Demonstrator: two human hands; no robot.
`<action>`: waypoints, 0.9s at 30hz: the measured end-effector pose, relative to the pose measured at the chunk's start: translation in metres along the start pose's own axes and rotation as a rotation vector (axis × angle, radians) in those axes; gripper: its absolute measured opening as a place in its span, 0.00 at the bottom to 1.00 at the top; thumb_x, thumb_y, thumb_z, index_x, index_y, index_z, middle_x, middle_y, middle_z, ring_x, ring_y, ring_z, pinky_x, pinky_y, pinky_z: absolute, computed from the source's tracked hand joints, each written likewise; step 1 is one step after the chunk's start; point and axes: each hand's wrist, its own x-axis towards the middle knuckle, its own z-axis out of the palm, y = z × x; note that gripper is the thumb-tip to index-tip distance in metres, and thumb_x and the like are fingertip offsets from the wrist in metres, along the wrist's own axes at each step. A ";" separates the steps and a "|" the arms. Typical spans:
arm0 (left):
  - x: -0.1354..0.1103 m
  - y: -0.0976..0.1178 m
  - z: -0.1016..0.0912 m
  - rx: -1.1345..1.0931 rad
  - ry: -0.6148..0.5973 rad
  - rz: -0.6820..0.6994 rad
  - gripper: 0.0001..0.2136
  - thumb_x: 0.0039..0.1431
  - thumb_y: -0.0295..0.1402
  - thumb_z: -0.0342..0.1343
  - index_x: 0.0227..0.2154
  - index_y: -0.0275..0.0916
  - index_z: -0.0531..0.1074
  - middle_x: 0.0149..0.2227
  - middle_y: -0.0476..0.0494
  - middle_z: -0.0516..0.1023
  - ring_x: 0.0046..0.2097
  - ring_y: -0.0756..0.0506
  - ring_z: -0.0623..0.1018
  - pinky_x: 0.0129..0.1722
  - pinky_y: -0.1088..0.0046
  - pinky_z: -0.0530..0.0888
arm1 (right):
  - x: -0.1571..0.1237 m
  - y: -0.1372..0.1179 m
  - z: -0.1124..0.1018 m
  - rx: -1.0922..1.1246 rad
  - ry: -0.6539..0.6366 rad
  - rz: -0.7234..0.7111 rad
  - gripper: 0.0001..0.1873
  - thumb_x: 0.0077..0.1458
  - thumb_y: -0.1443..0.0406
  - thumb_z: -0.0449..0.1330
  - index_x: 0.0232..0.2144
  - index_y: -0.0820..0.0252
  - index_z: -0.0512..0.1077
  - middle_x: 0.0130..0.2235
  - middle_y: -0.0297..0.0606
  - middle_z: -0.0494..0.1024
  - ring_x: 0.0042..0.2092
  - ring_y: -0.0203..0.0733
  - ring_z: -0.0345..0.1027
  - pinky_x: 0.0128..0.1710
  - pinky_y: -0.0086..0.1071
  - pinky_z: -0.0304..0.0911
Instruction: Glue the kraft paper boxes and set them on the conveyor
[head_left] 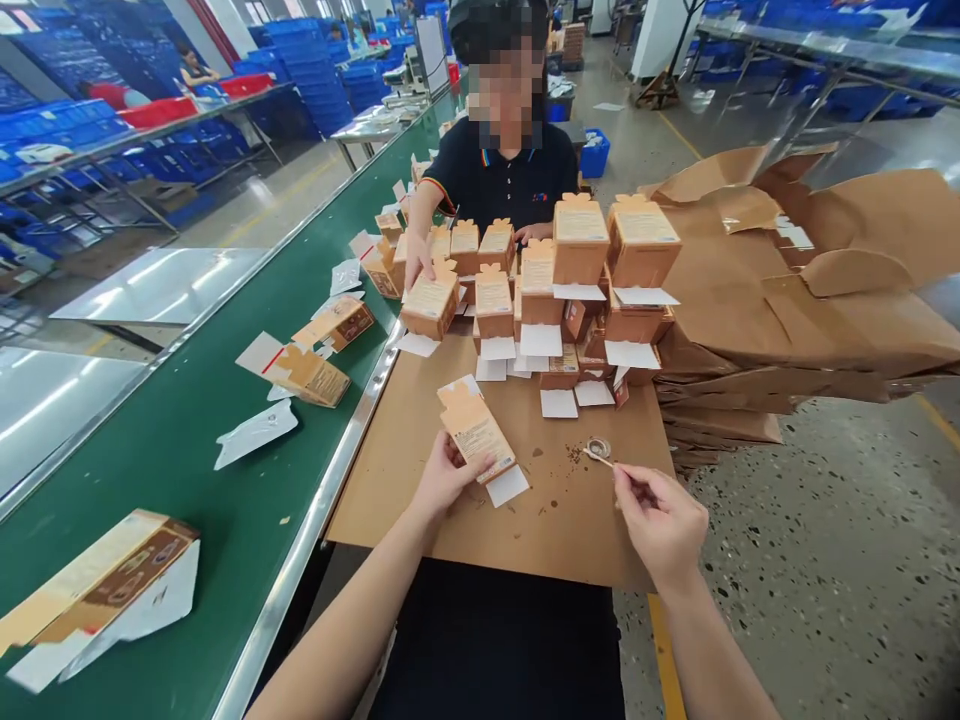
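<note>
The left hand (448,477) held a small brown paper box (475,432) by its side, with the fingers closed on it, just above a brown card sheet (577,520). The right hand (661,525) pinched a thin stick (600,459) between its fingers, the tip near a small round metal dish (598,448). Firm, steady fingers suited such small work.

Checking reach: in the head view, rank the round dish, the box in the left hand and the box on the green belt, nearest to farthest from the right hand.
From the right hand:
1. Round dish, on the cardboard sheet.
2. Box in the left hand, farther left.
3. Box on the green belt, far left.
</note>
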 end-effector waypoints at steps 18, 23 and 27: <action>-0.019 -0.005 0.007 0.158 -0.041 0.134 0.40 0.43 0.46 0.88 0.54 0.48 0.68 0.56 0.41 0.89 0.61 0.31 0.90 0.62 0.49 0.87 | -0.054 -0.023 0.049 0.173 -0.154 0.035 0.15 0.77 0.60 0.65 0.36 0.53 0.89 0.32 0.39 0.88 0.29 0.41 0.80 0.32 0.32 0.81; -0.037 -0.022 0.009 0.409 0.020 0.199 0.35 0.43 0.39 0.86 0.52 0.52 0.73 0.53 0.40 0.88 0.58 0.25 0.89 0.57 0.46 0.85 | -0.061 -0.020 0.011 0.148 -0.089 0.090 0.13 0.75 0.61 0.68 0.36 0.53 0.88 0.30 0.37 0.88 0.25 0.39 0.78 0.27 0.32 0.79; -0.039 -0.033 0.013 0.493 -0.003 0.239 0.27 0.46 0.37 0.82 0.49 0.52 0.78 0.50 0.40 0.89 0.56 0.24 0.89 0.56 0.44 0.84 | -0.063 -0.020 0.000 0.161 -0.039 0.112 0.11 0.75 0.61 0.70 0.36 0.52 0.89 0.30 0.36 0.88 0.23 0.39 0.77 0.26 0.32 0.77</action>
